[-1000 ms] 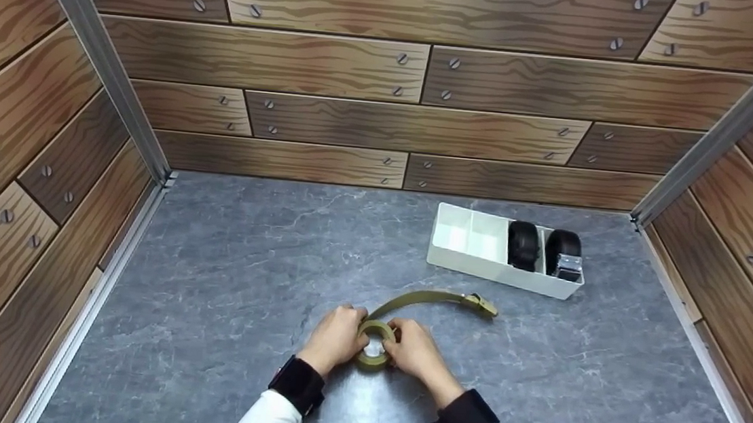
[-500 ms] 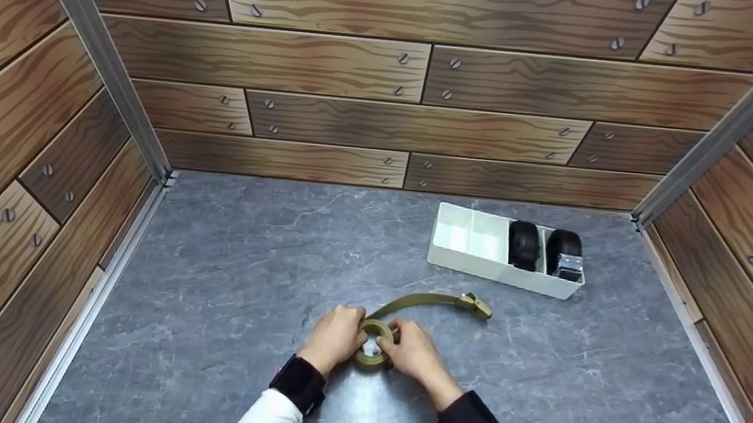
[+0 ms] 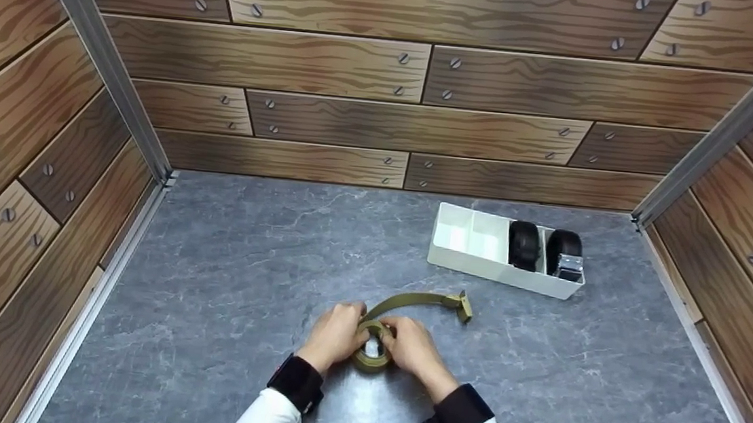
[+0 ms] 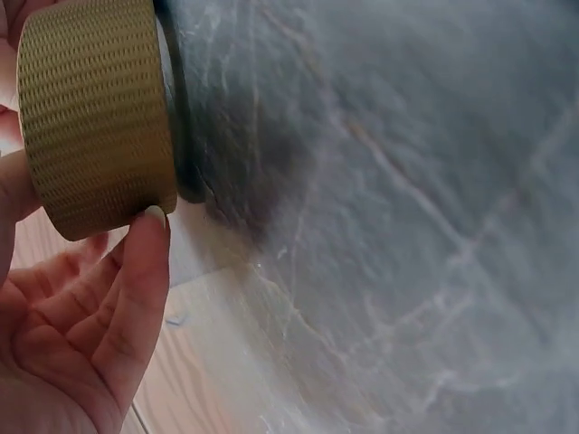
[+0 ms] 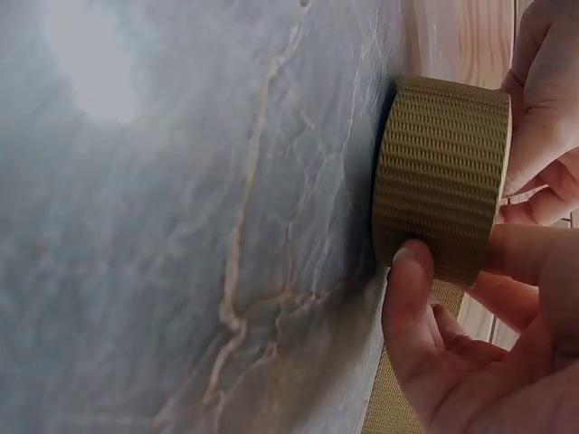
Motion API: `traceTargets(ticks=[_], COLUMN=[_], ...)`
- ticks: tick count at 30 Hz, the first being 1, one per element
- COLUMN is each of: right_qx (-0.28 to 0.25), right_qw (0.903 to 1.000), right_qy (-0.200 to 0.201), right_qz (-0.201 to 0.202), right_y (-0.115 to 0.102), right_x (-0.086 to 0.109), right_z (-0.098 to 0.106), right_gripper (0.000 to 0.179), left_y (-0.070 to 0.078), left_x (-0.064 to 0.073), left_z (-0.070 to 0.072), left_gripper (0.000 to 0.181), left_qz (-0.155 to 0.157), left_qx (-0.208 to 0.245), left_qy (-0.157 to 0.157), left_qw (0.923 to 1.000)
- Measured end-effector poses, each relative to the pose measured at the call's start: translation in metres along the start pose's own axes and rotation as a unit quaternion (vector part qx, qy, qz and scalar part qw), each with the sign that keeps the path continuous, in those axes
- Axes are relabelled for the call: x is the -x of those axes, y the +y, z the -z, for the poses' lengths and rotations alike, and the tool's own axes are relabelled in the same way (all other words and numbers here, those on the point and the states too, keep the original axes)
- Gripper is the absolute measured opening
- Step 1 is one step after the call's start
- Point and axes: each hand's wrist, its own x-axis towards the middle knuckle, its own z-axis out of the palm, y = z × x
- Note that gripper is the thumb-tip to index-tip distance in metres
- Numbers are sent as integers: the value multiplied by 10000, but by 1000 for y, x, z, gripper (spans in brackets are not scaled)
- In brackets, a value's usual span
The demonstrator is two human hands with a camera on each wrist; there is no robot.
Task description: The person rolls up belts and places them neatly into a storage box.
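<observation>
An olive-green webbing belt [image 3: 368, 366] stands on its edge, wound into a ring between my hands. My left hand [image 3: 336, 334] pinches the ring's left side, and the right hand [image 3: 414, 345] pinches it from the right, thumbs toward the hollow centre. From behind the ring, the unwound strap [image 3: 409, 299] curves away to the right and ends in a buckle [image 3: 462, 307] of similar colour. Close up in the left wrist view, the ribbed weave of the coil [image 4: 95, 127] shows with fingertips at its lower edge. The right wrist view has fingers around the coil [image 5: 441, 181] too.
A white divided tray [image 3: 467, 264] stands at the back right. Two black rolled items [image 3: 523, 245] sit in its right compartments, the rightmost with a silver buckle [image 3: 569, 264]. Wood-patterned walls [image 3: 330, 119] enclose the grey marbled tabletop [image 3: 243, 254] at the back and sides.
The buckle end has slid left toward my hands and turned, and the loose strap is shorter. My right fingers have shifted slightly along the ring; the tray has stayed put.
</observation>
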Motion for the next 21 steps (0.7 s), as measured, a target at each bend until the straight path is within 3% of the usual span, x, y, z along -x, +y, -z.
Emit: traceTargets(ticks=[5, 11, 15, 21], right_qx=[-165, -582, -627, -311], right_qw=[9998, 9979, 9975, 9993], right_qy=[108, 104, -1, 116], right_qz=[-62, -256, -335, -149], right_y=[-1, -1, -1, 0], right_x=[0, 6, 9, 4], right_z=[-2, -2, -1, 0], right_gripper=[24, 17, 8, 15], left_y=[0, -3, -2, -1], left_x=[1, 2, 3, 3], left_z=[-1, -2, 0, -1], left_gripper=[13, 18, 18, 15], left_qz=[-219, -156, -104, -101], left_qx=[-267, -313, -375, -278], left_qy=[167, 407, 303, 88], left_qw=[9993, 9986, 9988, 9995])
